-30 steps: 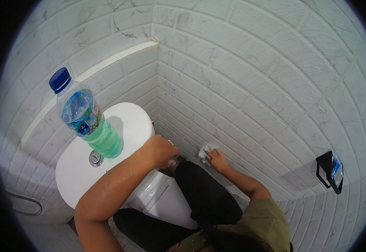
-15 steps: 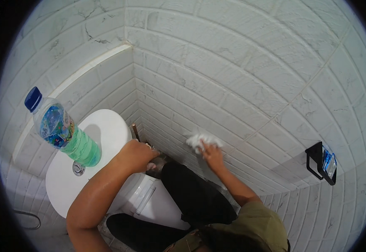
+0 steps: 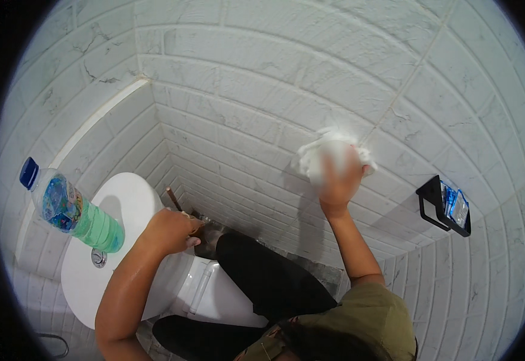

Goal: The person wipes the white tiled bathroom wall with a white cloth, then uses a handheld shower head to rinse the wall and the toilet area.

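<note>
My right hand (image 3: pixel 342 183) presses a crumpled white cloth (image 3: pixel 313 157) against the white tiled wall (image 3: pixel 256 96). Its fingers are smeared by motion over the cloth. By the edge of the white toilet tank (image 3: pixel 131 191), my left hand (image 3: pixel 175 231) is closed, its fingers curled. What it grips, if anything, is hidden. A thin brown stick (image 3: pixel 171 195) stands just beyond that hand. On the tank's lid, beside the round flush button (image 3: pixel 98 258), rests a clear plastic bottle (image 3: pixel 97 228) with a blue cap, a colourful label and green liquid inside.
A black wall holder (image 3: pixel 435 204) with a blue packet (image 3: pixel 455 204) juts from the wall at the right. My black-trousered legs (image 3: pixel 268 271) straddle the closed white toilet lid (image 3: pixel 229 295). A white ledge (image 3: pixel 103 120) runs along the left wall.
My right hand has slid the white cloth up and to the right along the wall. The left hand stays by the tank's edge while the whole view has shifted.
</note>
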`<act>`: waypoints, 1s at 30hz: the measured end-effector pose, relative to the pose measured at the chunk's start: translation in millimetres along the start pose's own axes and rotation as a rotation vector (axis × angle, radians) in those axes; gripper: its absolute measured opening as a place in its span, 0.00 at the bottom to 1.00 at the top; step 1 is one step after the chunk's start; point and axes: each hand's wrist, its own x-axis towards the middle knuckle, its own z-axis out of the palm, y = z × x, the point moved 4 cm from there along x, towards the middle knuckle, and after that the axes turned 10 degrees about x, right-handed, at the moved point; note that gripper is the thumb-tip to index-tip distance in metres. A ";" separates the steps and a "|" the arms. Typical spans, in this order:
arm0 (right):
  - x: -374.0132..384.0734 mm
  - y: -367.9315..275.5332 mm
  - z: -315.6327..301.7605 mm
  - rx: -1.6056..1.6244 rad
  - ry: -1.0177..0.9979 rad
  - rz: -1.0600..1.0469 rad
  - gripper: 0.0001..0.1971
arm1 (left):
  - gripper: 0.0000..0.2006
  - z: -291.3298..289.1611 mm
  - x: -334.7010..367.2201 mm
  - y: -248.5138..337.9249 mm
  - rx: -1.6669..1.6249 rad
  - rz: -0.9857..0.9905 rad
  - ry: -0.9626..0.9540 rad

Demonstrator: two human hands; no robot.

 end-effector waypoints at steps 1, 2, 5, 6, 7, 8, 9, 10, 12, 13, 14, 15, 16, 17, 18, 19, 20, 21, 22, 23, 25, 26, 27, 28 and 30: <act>3.5 2.0 -4.7 0.032 0.050 0.029 0.22 | 0.19 0.4 1.2 0.4 0.014 -0.006 -0.033; 5.0 3.6 -8.9 0.065 0.100 0.057 0.22 | 0.21 1.0 2.3 0.8 0.027 -0.014 -0.067; -74.8 7.7 24.1 0.000 -0.117 -0.107 0.22 | 0.22 -2.5 5.2 1.6 0.055 -0.020 -0.091; -107.5 6.4 40.2 0.020 -0.289 -0.121 0.22 | 0.22 -2.1 4.8 1.6 0.059 -0.024 -0.088; -142.0 3.6 56.1 0.042 -0.463 -0.133 0.22 | 0.22 -0.4 4.0 0.5 0.054 -0.029 -0.095; -179.7 1.2 71.4 0.036 -0.602 -0.154 0.21 | 0.22 1.4 4.6 -0.3 0.052 -0.028 -0.102; -191.9 -5.2 77.8 0.028 -0.739 -0.174 0.21 | 0.22 1.9 5.3 -1.2 0.051 -0.027 -0.106; -197.0 -3.0 78.0 0.025 -0.741 -0.181 0.21 | 0.19 0.8 5.1 -0.1 0.051 -0.010 -0.076; -197.7 -4.8 80.2 0.032 -0.745 -0.205 0.21 | 0.15 0.4 0.6 0.3 0.046 0.009 -0.021; -173.5 -9.4 72.3 0.057 -0.637 -0.200 0.21 | 0.16 2.7 -2.3 -0.7 0.039 0.013 -0.014; -130.9 -13.7 57.3 0.079 -0.530 -0.194 0.22 | 0.16 4.5 -3.5 -1.3 0.032 0.021 -0.005; -87.6 -15.5 40.6 0.094 -0.421 -0.188 0.22 | 0.16 3.1 -2.9 -1.7 0.027 0.034 0.009; -51.8 -12.9 26.7 0.064 -0.329 -0.129 0.23 | 0.17 1.1 -2.8 -1.7 0.035 0.030 0.001; -18.0 -9.3 11.2 0.033 -0.239 -0.068 0.25 | 0.17 -0.2 -1.6 0.0 0.041 0.029 -0.010; 20.4 -8.8 -10.1 0.043 -0.089 -0.019 0.27 | 0.17 -0.5 -2.2 1.1 0.044 0.025 -0.023; 50.0 -7.8 -26.7 0.055 0.063 0.032 0.29 | 0.18 0.8 -2.0 1.4 0.043 0.022 -0.053; 67.4 -7.0 -30.7 0.070 0.140 0.049 0.29 | 0.18 3.0 -1.0 1.0 0.041 0.016 -0.081; 81.8 -6.3 -33.1 0.084 0.220 0.065 0.30 | 0.19 4.6 0.3 -0.7 0.040 0.009 -0.108; 89.6 -6.6 -35.1 0.101 0.300 0.081 0.30 | 0.19 4.3 0.0 -0.5 0.057 0.012 -0.093; 84.2 -7.1 -19.6 0.041 0.275 0.070 0.31 | 0.20 3.9 -1.0 1.0 0.074 0.014 -0.078; 62.2 -26.2 19.6 0.034 0.117 -0.071 0.29 | 0.21 4.8 -2.7 0.3 0.088 0.003 -0.066; 41.1 -32.8 46.4 0.053 -0.044 -0.127 0.27 | 0.21 7.4 0.8 -0.2 0.086 0.006 -0.066; 18.4 -41.9 73.9 0.078 -0.205 -0.182 0.25 | 0.22 10.1 2.0 -1.8 0.084 0.003 -0.071; -0.7 -56.4 95.0 0.137 -0.345 -0.229 0.24 | 0.22 13.9 2.8 -3.4 0.065 0.019 -0.068; -25.8 -70.2 120.2 0.198 -0.552 -0.305 0.24 | 0.23 18.7 3.6 -7.6 0.026 0.048 -0.053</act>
